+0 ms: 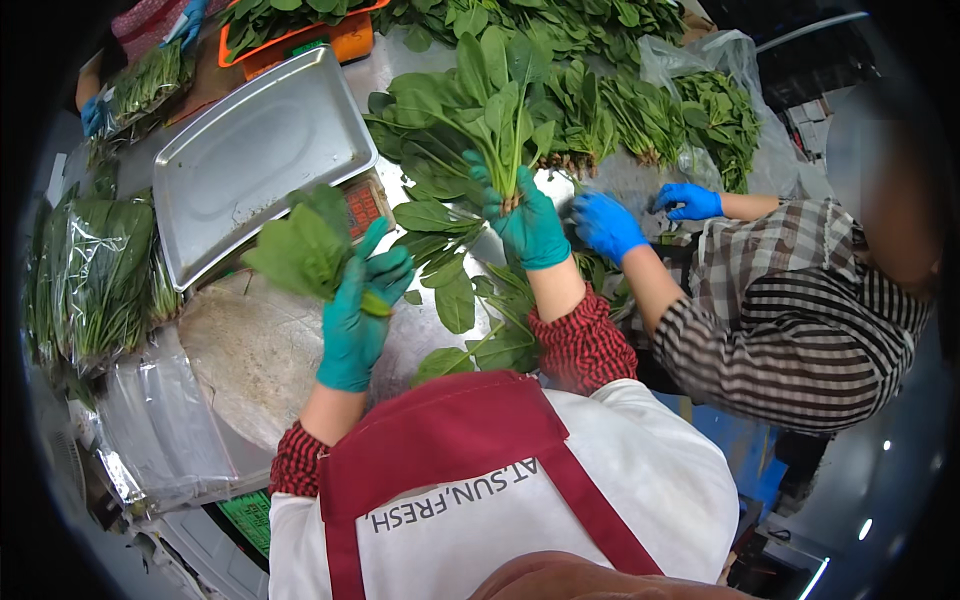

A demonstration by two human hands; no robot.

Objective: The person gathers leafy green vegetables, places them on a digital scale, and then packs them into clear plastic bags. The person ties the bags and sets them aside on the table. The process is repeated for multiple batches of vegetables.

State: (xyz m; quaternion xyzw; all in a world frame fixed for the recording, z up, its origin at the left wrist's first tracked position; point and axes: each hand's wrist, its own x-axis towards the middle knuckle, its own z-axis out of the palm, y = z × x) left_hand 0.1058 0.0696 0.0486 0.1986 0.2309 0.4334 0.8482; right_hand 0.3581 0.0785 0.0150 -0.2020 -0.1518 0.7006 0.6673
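Note:
My right hand (529, 225), in a green glove, grips an upright bunch of spinach (499, 112) around its stems near the root ends. In my left hand (360, 307), also green-gloved, is a small clump of spinach leaves (304, 247); its leaf blades point up and left, and a piece pokes out by the palm. Loose spinach leaves (450, 292) lie on the metal table between and below my hands. Just beyond my left hand is a weighing scale's red keypad (365, 206), partly hidden by the hand and leaves.
A metal tray (259, 142) stands at left, near bagged spinach (101, 277) and clear plastic bags (161, 420). An orange crate (330, 49) holds greens. More bunches (645, 120) line the far right. A co-worker's blue-gloved hands (611, 225) are close beside my right hand; another person works far left.

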